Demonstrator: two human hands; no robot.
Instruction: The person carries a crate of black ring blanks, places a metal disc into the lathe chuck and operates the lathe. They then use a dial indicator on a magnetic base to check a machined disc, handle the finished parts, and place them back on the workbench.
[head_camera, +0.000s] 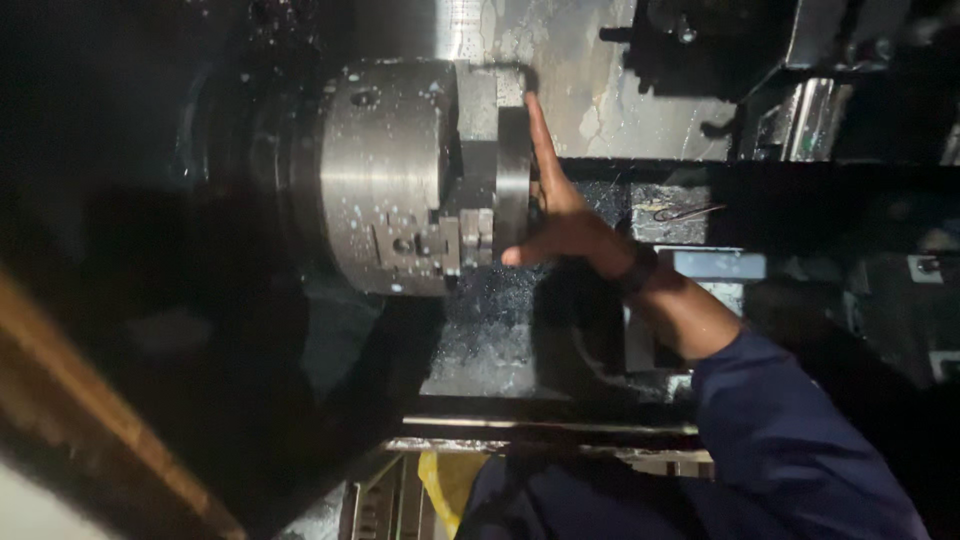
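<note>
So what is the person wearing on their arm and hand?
Only one arm shows. Its hand is bare, with no glove. A dark band sits around the wrist, like a watch or strap. The dark blue long sleeve is pushed up, leaving the forearm uncovered.

Steel disc (513, 185), seemingly chuck-clamped (385, 175)

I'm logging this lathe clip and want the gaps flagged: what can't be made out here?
Head view only:
- Left hand: not in view.
- Right hand: palm lies flat on the metal disc, hiding its face.
- Chuck: rear lost in darkness.
- Yellow object: cut off by the bottom edge, kind unclear.
</note>
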